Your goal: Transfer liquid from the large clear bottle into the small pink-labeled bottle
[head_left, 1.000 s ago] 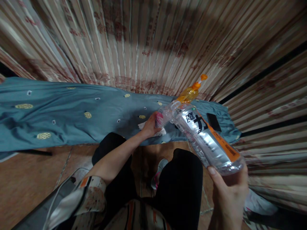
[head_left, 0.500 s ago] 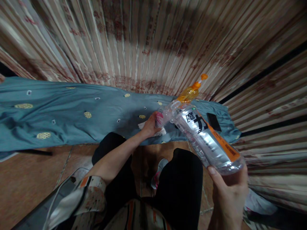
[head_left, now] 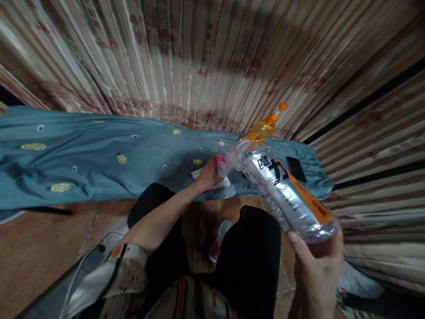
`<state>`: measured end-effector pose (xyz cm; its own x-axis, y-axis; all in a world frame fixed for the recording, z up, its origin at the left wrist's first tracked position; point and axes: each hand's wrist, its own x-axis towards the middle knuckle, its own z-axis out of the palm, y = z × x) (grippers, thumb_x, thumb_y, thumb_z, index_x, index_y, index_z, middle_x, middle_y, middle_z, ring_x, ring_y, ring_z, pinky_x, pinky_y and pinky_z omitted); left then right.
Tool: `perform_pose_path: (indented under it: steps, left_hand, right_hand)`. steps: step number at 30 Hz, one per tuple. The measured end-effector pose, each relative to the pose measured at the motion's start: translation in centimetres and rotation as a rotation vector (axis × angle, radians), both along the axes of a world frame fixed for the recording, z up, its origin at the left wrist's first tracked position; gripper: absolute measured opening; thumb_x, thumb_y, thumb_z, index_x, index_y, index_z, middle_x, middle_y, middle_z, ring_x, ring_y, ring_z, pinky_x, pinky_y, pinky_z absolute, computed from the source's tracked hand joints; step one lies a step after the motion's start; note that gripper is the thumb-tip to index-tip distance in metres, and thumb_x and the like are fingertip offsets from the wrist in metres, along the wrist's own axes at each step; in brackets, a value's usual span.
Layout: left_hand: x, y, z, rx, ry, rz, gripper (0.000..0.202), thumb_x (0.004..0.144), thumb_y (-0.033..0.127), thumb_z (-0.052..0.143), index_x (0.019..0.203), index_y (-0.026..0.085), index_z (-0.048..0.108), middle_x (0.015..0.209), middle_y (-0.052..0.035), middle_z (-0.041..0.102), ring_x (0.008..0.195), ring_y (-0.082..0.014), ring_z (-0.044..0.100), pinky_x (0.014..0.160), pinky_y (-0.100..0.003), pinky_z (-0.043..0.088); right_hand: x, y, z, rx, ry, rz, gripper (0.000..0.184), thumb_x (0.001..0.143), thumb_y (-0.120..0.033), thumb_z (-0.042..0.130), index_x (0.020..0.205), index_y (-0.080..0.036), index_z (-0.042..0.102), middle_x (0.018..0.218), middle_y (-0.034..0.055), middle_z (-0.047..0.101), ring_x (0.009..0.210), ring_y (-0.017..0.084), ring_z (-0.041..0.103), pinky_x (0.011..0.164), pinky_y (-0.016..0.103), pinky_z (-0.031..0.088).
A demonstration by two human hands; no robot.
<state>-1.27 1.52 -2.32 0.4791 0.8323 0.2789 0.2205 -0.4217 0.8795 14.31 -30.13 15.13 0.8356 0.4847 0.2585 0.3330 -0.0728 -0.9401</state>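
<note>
My right hand (head_left: 317, 266) grips the base of a large clear plastic bottle (head_left: 285, 190) with a silver and orange label, tilted so its open neck points to the upper left. My left hand (head_left: 207, 173) is closed round a small clear bottle (head_left: 229, 158) with a pink label, held against the big bottle's mouth. Under my left hand lies a white tissue (head_left: 221, 182) on the blue-green cloth (head_left: 99, 155). An orange spray bottle (head_left: 264, 127) stands just behind the two bottles.
A black phone (head_left: 296, 169) lies on the cloth at the right. Striped patterned curtains (head_left: 212, 57) hang behind and to the right. My knees in black trousers (head_left: 249, 252) are below, over a brown tiled floor (head_left: 40, 248). A grey bag (head_left: 66, 283) is at lower left.
</note>
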Motion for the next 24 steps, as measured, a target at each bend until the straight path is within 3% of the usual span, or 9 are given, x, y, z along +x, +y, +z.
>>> perform_pose_path:
  steps: [5,17,24]
  left_hand:
    - [0.03,0.19,-0.32,0.011,0.012,-0.021,0.113,0.08,0.031,0.109,0.181,0.024,0.058,0.186,-0.0232,0.073,0.177,-0.0523,0.07,0.152,-0.078,0.057]
    - [0.1,0.24,-0.41,0.003,0.002,-0.012,0.115,0.079,0.03,0.109,0.182,0.026,0.06,0.187,-0.0202,0.073,0.176,-0.0512,0.071,0.153,-0.077,0.056]
    - [0.27,0.01,-0.42,-0.01,-0.026,0.004,0.112,0.078,0.027,0.108,0.18,0.025,0.062,0.185,-0.0199,0.075,0.176,-0.0504,0.071,0.154,-0.074,0.056]
  right_hand:
    - [0.39,-0.31,-0.67,-0.017,-0.032,0.014,0.128,0.071,-0.066,0.118,0.18,-0.021,0.068,0.168,0.018,0.078,0.166,0.05,0.07,0.155,0.079,0.037]
    - [0.12,-0.13,-0.3,0.004,-0.007,0.019,0.133,0.065,-0.067,0.121,0.178,-0.02,0.069,0.17,0.0195,0.077,0.168,0.052,0.069,0.158,0.082,0.031]
    - [0.23,-0.09,-0.45,-0.001,0.014,0.022,0.133,0.069,-0.069,0.119,0.181,-0.021,0.066,0.176,0.021,0.074,0.171,0.053,0.067,0.157,0.083,0.034]
